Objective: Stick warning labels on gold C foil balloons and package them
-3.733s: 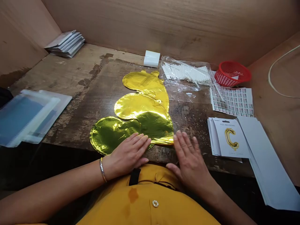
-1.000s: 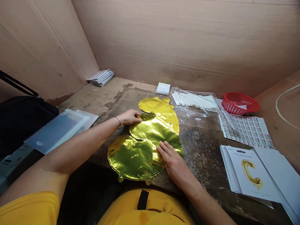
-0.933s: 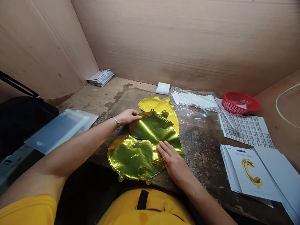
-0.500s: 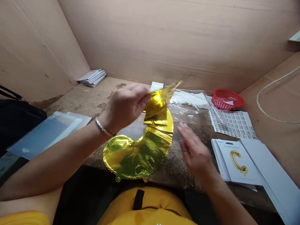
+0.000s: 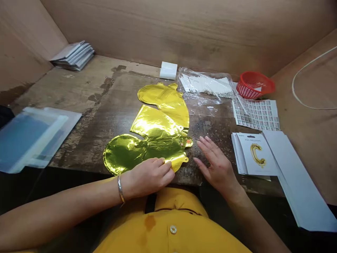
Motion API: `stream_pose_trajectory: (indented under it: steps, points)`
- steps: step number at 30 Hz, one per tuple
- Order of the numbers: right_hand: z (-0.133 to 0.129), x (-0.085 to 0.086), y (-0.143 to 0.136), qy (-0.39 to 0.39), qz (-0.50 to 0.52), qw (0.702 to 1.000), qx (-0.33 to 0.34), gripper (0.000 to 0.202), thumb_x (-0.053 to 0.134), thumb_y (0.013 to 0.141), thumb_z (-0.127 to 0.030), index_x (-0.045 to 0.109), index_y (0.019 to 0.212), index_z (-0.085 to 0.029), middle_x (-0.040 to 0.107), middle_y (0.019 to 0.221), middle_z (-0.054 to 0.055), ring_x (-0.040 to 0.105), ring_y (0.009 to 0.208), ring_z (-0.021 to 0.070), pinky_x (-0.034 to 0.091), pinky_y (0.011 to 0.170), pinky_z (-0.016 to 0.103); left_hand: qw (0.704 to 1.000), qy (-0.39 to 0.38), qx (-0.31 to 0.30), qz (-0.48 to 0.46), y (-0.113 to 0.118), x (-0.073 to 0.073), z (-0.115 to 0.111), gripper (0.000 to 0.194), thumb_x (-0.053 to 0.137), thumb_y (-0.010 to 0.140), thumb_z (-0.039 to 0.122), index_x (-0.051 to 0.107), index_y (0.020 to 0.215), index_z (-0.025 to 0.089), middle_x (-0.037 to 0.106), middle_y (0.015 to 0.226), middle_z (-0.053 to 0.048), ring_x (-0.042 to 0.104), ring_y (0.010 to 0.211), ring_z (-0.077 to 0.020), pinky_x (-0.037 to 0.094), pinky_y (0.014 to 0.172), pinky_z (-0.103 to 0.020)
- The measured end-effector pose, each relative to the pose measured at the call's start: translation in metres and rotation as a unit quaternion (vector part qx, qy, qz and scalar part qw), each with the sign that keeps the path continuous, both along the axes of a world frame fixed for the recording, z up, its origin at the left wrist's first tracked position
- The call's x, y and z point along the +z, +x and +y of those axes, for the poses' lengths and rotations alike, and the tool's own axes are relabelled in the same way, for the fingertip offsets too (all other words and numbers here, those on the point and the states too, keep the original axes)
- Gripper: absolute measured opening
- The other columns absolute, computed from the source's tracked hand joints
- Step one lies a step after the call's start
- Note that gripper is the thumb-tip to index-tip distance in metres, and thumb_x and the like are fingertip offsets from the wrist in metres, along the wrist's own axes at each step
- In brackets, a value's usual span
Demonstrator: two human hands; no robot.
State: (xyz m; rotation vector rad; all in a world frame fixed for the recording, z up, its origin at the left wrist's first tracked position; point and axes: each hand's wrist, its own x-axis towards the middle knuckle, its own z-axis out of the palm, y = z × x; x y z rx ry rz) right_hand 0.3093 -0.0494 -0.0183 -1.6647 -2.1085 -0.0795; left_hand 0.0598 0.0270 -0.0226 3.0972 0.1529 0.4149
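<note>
Card (image 5: 259,154) reads "FOIL BALLOONS" above a gold C (image 5: 254,153); left fingers (image 5: 165,168) pinch shiny foil (image 5: 162,131), right fingers (image 5: 207,147) loosely spread.

Gold foil (image 5: 158,126) on a worn table (image 5: 73,86)

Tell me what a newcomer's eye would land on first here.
The shiny gold foil spread mid-worktop stands out first, with the left hand on its near edge and the open right hand just to its right. Next come the red basket at the back right and the card picturing a golden C, nearer on that side.
</note>
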Motion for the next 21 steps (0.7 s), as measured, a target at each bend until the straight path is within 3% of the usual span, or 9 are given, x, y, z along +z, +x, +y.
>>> stream_pose_trajectory:
  steps: [8, 12, 14, 16, 18, 19, 21]
  points:
    - [0.018, 0.001, -0.007, -0.071, -0.001, 0.989, 0.126, 0.063, 0.064, 0.086, -0.036, 0.043, 0.141, -0.016, 0.045, 0.146, 0.016, 0.030, 0.142, 0.0297, 0.036, 0.113, 0.051, 0.997, -0.003, -0.038, -0.066, -0.011, 0.002, 0.003, 0.017, 0.045, 0.093, 0.009, 0.063, 0.091, 0.012, 0.070, 0.101, -0.012, 0.068, 0.085, -0.0184, 0.059, 0.072, -0.030]
    - [0.027, 0.000, -0.010, -0.100, -0.003, 0.975, 0.199, 0.067, 0.067, 0.081, -0.046, 0.049, 0.135, -0.011, 0.050, 0.141, 0.019, 0.037, 0.138, 0.0311, 0.038, 0.111, 0.051, 0.994, -0.023, -0.046, -0.101, -0.021, -0.002, 0.003, 0.016, 0.047, 0.093, 0.011, 0.063, 0.090, 0.012, 0.071, 0.105, -0.010, 0.069, 0.088, -0.0194, 0.059, 0.072, -0.030]
    - [0.031, -0.003, -0.010, -0.095, 0.013, 0.974, 0.207, 0.050, 0.062, 0.086, -0.036, 0.054, 0.130, -0.013, 0.058, 0.133, 0.016, 0.045, 0.132, 0.0286, 0.042, 0.108, 0.049, 0.992, -0.049, -0.038, -0.109, -0.026, -0.003, 0.002, 0.015, 0.048, 0.093, 0.012, 0.063, 0.092, 0.012, 0.071, 0.106, -0.010, 0.069, 0.090, -0.0194, 0.058, 0.072, -0.028]
    - [0.036, -0.007, -0.010, -0.089, 0.040, 0.973, 0.208, 0.029, 0.054, 0.090, -0.022, 0.061, 0.118, -0.017, 0.065, 0.120, 0.012, 0.052, 0.124, 0.0247, 0.047, 0.104, 0.046, 0.991, -0.088, -0.027, -0.102, -0.028, -0.002, 0.002, 0.016, 0.047, 0.093, 0.011, 0.063, 0.093, 0.013, 0.072, 0.105, -0.008, 0.069, 0.089, -0.0174, 0.057, 0.073, -0.026]
    - [0.040, -0.012, -0.010, -0.089, 0.064, 0.969, 0.219, 0.022, 0.050, 0.091, -0.016, 0.066, 0.105, -0.019, 0.070, 0.108, 0.008, 0.058, 0.115, 0.0220, 0.051, 0.098, 0.042, 0.985, -0.155, -0.023, -0.075, -0.030, 0.002, 0.005, 0.015, 0.048, 0.094, 0.017, 0.064, 0.097, 0.016, 0.072, 0.104, -0.007, 0.068, 0.091, -0.0167, 0.055, 0.081, -0.028]
    - [0.042, -0.014, -0.010, -0.092, 0.075, 0.967, 0.226, 0.020, 0.050, 0.091, -0.016, 0.067, 0.100, -0.020, 0.071, 0.104, 0.007, 0.060, 0.111, 0.0212, 0.053, 0.095, 0.040, 0.978, -0.198, -0.019, -0.061, -0.030, 0.004, 0.009, 0.017, 0.051, 0.094, 0.025, 0.063, 0.101, 0.017, 0.071, 0.107, -0.008, 0.067, 0.096, -0.0184, 0.053, 0.088, -0.032]
    - [0.045, -0.016, -0.010, -0.101, 0.087, 0.962, 0.237, 0.018, 0.050, 0.092, -0.016, 0.068, 0.096, -0.020, 0.071, 0.100, 0.007, 0.062, 0.104, 0.0200, 0.054, 0.090, 0.037, 0.957, -0.286, 0.007, -0.043, -0.032, 0.009, 0.020, 0.039, 0.050, 0.092, 0.046, 0.060, 0.117, 0.018, 0.067, 0.119, -0.011, 0.062, 0.109, -0.0234, 0.044, 0.102, -0.041]
